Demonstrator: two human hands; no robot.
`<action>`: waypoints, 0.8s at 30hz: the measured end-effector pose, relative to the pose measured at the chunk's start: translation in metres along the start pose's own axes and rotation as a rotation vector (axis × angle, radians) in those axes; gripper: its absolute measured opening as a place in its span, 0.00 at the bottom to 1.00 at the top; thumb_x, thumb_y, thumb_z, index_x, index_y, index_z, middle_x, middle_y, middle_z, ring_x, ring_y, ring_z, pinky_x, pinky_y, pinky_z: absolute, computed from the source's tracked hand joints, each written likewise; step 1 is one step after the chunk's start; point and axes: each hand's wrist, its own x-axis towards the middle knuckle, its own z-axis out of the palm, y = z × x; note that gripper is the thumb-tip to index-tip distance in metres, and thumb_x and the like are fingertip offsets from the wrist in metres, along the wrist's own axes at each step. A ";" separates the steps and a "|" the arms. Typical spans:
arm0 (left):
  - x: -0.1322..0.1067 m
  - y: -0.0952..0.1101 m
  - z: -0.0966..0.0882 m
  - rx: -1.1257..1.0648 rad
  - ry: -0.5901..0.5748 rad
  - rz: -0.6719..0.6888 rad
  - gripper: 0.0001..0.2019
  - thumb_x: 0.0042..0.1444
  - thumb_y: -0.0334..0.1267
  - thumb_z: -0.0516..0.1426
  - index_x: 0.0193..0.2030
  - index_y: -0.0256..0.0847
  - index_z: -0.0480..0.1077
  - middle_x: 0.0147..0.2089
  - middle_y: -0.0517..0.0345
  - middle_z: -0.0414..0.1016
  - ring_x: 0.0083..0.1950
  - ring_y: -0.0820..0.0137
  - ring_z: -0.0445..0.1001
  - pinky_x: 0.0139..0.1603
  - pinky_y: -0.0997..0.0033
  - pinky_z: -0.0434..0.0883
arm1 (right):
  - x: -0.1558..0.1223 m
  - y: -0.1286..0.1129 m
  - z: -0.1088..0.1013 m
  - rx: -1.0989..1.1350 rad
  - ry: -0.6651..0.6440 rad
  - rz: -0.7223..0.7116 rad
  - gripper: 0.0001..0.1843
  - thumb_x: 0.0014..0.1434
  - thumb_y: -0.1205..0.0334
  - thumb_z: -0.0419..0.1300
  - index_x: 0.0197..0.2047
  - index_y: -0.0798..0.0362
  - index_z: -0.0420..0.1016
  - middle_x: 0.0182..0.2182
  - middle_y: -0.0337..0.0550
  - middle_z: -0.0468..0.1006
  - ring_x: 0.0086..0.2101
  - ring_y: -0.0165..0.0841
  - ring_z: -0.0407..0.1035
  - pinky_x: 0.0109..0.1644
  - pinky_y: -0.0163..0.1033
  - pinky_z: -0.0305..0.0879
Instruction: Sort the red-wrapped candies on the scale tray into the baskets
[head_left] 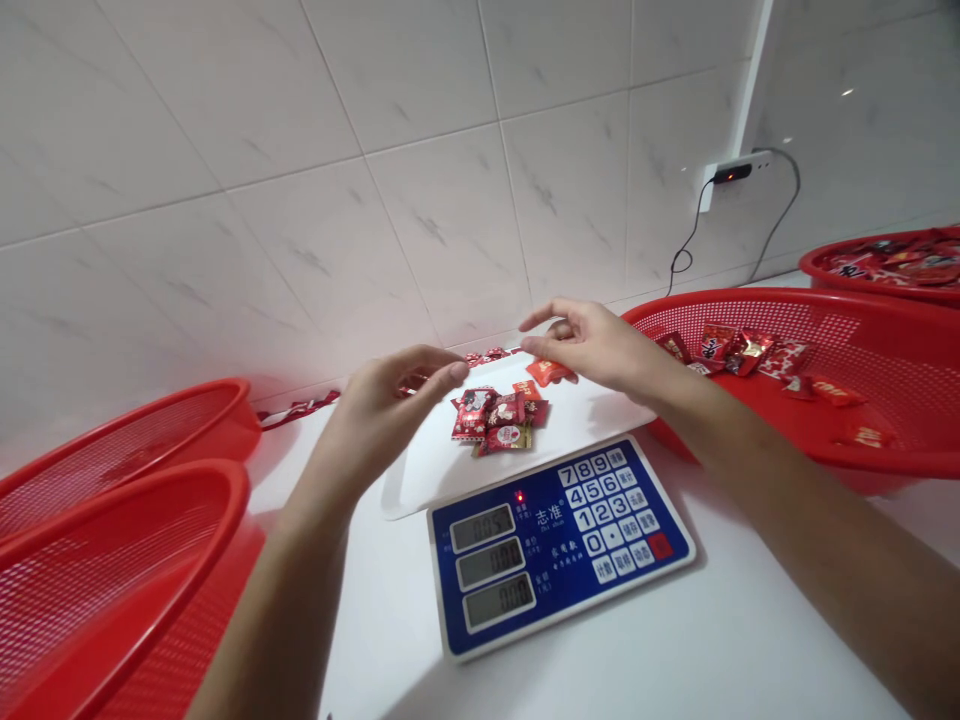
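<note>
A digital scale point(559, 545) with a blue keypad panel and a white weighing tray point(427, 465) stands in front of me. Several red-wrapped candies point(499, 415) lie in a small heap on the tray, and one orange-red candy point(550, 372) lies just under my right hand. My left hand point(394, 400) hovers over the tray's left part, fingers loosely curled and apart, holding nothing. My right hand point(589, 345) hovers above the tray's far right corner, fingers stretched out and empty.
A big red mesh basket point(900, 400) on the right holds several wrapped candies point(739, 350); another red basket point(825, 262) of candies stands behind it. Stacked red baskets point(127, 530) sit at the left. A tiled wall carries a socket with a plugged-in charger point(731, 172).
</note>
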 end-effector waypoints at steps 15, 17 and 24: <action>0.009 -0.019 0.019 0.032 -0.007 -0.106 0.07 0.53 0.41 0.60 0.31 0.40 0.73 0.32 0.54 0.79 0.34 0.65 0.75 0.35 0.66 0.68 | 0.002 0.004 -0.004 0.011 0.121 -0.035 0.25 0.57 0.48 0.64 0.52 0.53 0.67 0.45 0.50 0.75 0.41 0.37 0.72 0.47 0.45 0.69; 0.010 -0.019 0.019 0.073 0.018 -0.106 0.09 0.54 0.44 0.59 0.34 0.41 0.75 0.37 0.53 0.81 0.35 0.65 0.75 0.36 0.66 0.68 | 0.001 0.003 -0.009 0.018 0.149 -0.033 0.25 0.56 0.47 0.64 0.52 0.53 0.68 0.45 0.49 0.75 0.41 0.37 0.73 0.46 0.46 0.69; 0.002 -0.005 0.006 0.007 0.251 -0.064 0.12 0.54 0.49 0.61 0.36 0.43 0.76 0.36 0.57 0.79 0.34 0.68 0.73 0.33 0.71 0.68 | -0.003 -0.003 -0.009 0.018 0.166 -0.079 0.23 0.56 0.50 0.65 0.50 0.52 0.69 0.45 0.49 0.75 0.40 0.37 0.72 0.43 0.43 0.69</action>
